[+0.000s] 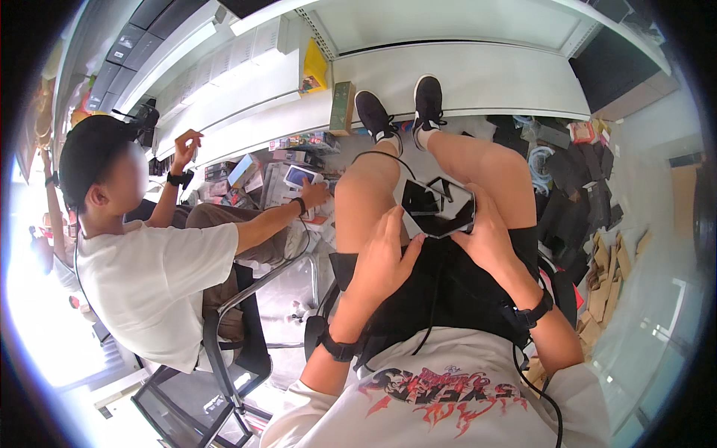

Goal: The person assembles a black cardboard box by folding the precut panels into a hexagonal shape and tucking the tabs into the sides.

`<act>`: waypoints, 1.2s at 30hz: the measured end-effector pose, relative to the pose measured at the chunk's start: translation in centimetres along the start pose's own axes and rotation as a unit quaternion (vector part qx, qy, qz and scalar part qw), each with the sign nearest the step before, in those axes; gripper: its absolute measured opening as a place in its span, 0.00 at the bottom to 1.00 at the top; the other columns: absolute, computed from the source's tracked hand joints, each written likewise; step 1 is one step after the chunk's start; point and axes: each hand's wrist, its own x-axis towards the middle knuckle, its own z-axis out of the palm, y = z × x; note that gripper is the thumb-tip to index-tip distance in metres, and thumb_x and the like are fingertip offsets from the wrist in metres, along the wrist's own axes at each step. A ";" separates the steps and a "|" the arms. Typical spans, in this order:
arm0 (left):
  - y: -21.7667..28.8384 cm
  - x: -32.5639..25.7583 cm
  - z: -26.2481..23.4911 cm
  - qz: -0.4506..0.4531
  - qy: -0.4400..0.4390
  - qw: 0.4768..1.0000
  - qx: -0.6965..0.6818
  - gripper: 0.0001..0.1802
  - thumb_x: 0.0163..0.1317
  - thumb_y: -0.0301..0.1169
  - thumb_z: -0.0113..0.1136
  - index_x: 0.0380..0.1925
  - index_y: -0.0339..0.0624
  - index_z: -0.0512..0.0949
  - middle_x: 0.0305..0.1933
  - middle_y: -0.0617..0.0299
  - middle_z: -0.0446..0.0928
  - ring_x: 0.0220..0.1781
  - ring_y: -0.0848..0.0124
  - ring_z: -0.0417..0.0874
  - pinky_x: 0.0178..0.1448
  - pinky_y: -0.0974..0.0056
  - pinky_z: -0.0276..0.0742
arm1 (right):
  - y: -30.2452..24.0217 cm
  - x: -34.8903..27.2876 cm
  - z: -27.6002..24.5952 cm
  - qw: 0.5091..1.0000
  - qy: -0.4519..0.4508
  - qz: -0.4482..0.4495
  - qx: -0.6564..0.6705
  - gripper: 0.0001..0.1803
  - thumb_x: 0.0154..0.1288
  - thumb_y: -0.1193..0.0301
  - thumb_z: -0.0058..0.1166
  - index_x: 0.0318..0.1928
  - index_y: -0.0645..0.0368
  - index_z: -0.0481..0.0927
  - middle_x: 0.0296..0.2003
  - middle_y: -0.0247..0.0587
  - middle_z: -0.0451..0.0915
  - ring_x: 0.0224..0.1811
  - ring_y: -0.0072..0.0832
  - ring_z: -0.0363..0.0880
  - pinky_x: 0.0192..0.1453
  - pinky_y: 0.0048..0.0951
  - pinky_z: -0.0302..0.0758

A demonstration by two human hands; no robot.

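Above my lap is a small black-and-white box (437, 207) with glossy dark areas and angular black shapes on its upper side. My right hand (489, 231) wraps round its right side, thumb along the near edge. At the left side, my left hand (387, 252) has its thumb and fingers at the near left corner, closed on that edge. Whether the box's lid is up or its face is only printed, I cannot tell.
On the left a person in a white shirt (157, 261) sits on a black chair (243, 328), one hand near small boxes on the floor. White shelving (463, 75) stands beyond my feet. Black boxes (571, 179) and torn cardboard (605, 280) lie at the right.
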 end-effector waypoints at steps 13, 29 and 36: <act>-0.1 0.1 0.3 0.001 0.003 1.000 0.010 0.28 0.64 0.31 0.58 0.59 0.25 0.63 0.54 0.38 0.73 0.56 0.42 0.74 0.58 0.51 0.72 | 0.5 -0.1 0.1 0.999 -0.029 0.028 -0.024 0.38 0.42 0.71 0.73 0.55 0.63 0.68 0.47 0.52 0.76 0.52 0.52 0.75 0.57 0.42 0.72; 0.2 -0.3 0.4 -0.018 -0.016 1.000 -0.004 0.27 0.63 0.29 0.57 0.59 0.26 0.63 0.55 0.38 0.73 0.56 0.42 0.74 0.59 0.51 0.71 | 0.5 -0.2 -0.5 0.998 0.000 -0.039 -0.057 0.37 0.44 0.71 0.73 0.54 0.63 0.67 0.44 0.54 0.77 0.49 0.52 0.76 0.51 0.43 0.74; 0.3 0.1 0.2 -0.010 -0.016 0.999 -0.047 0.35 0.65 0.31 0.57 0.67 0.27 0.55 0.60 0.38 0.70 0.62 0.44 0.72 0.65 0.52 0.68 | -0.3 0.2 -0.3 0.987 0.018 0.025 0.156 0.28 0.55 0.74 0.67 0.55 0.69 0.72 0.46 0.46 0.79 0.48 0.33 0.79 0.53 0.33 0.75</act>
